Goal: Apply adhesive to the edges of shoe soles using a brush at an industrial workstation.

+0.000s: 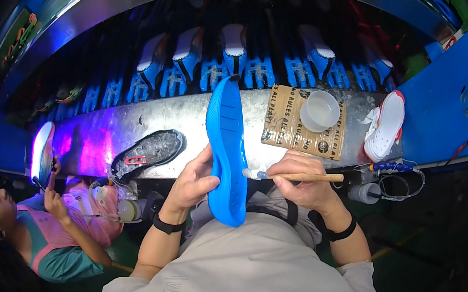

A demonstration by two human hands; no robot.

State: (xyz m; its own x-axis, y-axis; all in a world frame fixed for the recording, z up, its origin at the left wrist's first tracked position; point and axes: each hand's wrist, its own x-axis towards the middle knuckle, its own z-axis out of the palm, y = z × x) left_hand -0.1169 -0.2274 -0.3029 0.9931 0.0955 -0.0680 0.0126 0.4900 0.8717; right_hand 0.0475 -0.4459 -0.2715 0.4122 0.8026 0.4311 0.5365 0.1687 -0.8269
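A blue shoe sole (226,145) stands tilted in front of me, its hollow inner side turned to the right. My left hand (195,181) is closed around its left edge, thumb over the rim. In my right hand (299,178) is a brush (314,178) with a wooden handle, held in a pinch. Its pale bristles are at the sole's right edge; whether they touch it I cannot tell. Beyond that hand, a translucent plastic cup (319,111) with some liquid rests on a flattened brown printed cardboard sheet (281,130).
Blue holders (260,72) carrying shoe uppers (234,41) line the far side of the metal bench (191,114). A black tray (149,154) lies left, a white-and-red shoe (387,128) right. Near it are a small jar (364,192) and hose. A co-worker (66,230) brushes another sole at left.
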